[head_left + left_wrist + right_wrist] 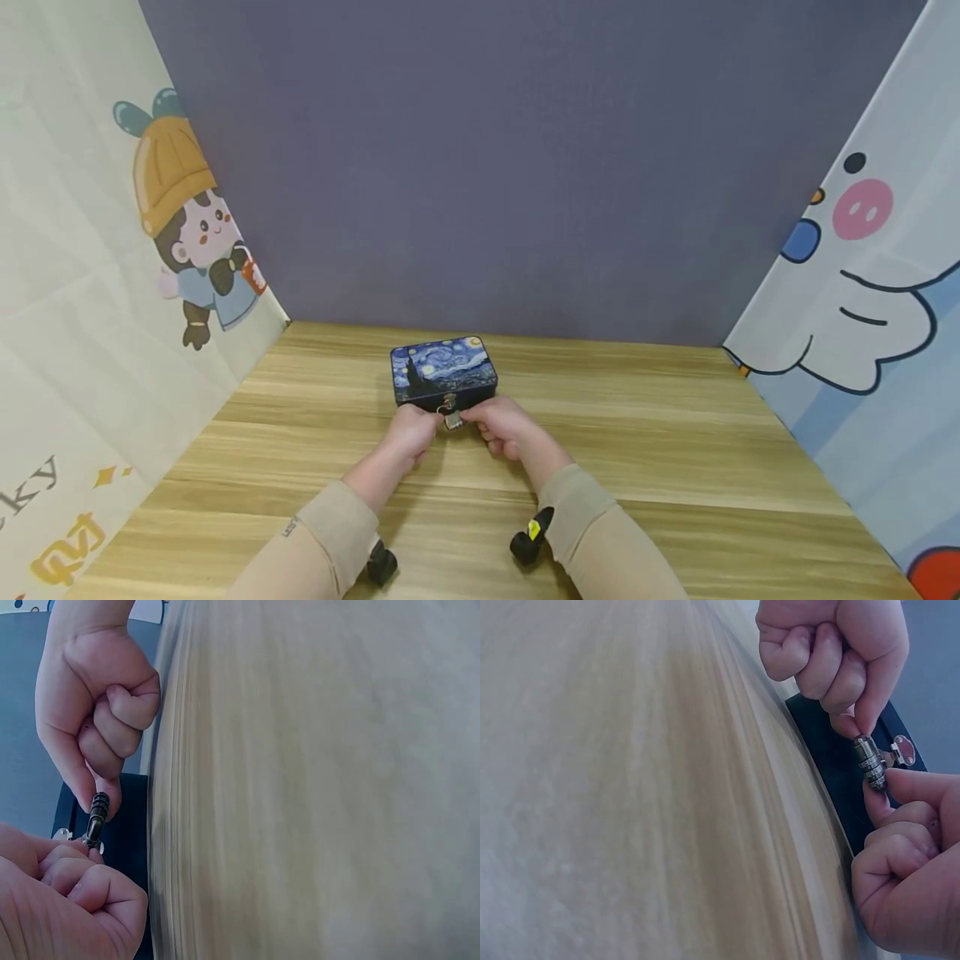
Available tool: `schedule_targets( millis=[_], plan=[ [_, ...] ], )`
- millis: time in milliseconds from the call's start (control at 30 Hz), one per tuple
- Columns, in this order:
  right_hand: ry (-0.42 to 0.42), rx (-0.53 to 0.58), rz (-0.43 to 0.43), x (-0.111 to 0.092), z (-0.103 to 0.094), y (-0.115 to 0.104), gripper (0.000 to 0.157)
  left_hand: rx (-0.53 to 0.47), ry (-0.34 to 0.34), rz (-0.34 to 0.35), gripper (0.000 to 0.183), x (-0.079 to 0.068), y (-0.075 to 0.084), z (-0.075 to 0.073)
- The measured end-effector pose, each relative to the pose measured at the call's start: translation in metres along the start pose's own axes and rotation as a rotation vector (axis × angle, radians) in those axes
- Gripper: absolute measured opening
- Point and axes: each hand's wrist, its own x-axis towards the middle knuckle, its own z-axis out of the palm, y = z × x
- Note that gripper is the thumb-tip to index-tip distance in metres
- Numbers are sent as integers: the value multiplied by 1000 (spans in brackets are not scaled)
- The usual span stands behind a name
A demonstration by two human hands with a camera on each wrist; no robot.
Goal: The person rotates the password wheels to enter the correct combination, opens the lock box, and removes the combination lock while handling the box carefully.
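Note:
A small box (442, 371) with a swirling blue night-sky picture on its lid sits on the wooden table, lid down. From the metal clasp (903, 750) on its dark front hangs a combination padlock (870, 761) with number dials. The left hand (411, 432) pinches the shackle end of the padlock between thumb and index finger, its other fingers curled in. At the dial end, the right hand (506, 427) pinches the lock body between thumb and forefinger. In the left wrist view, the left hand's curled fingers (82, 889) partly hide the clasp.
The wooden table (675, 433) runs back to a grey-blue panel (480, 167). Cartoon-printed sheets hang at the left (67, 250) and right (915, 350). Black wrist devices (527, 546) sit beneath both sleeves.

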Motion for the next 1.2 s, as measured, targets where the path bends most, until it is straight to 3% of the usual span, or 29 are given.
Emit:
schedule_targets(
  millis=[267, 467, 667, 1200],
  plan=[
    [-5, -46, -14, -1, -1, 0, 15, 11, -22, 9, 28, -4, 2, -3],
    [4, -136, -67, -7, -2, -4, 22, 34, -51, 38, 25, -5, 2, -6],
    [21, -237, -151, -15, -6, -9, 20, 41, -76, 73, 20, -7, 5, -7],
    [18, -340, -207, -33, -27, -25, 19, 138, -34, 262, 17, -16, 19, 6]
  ],
)
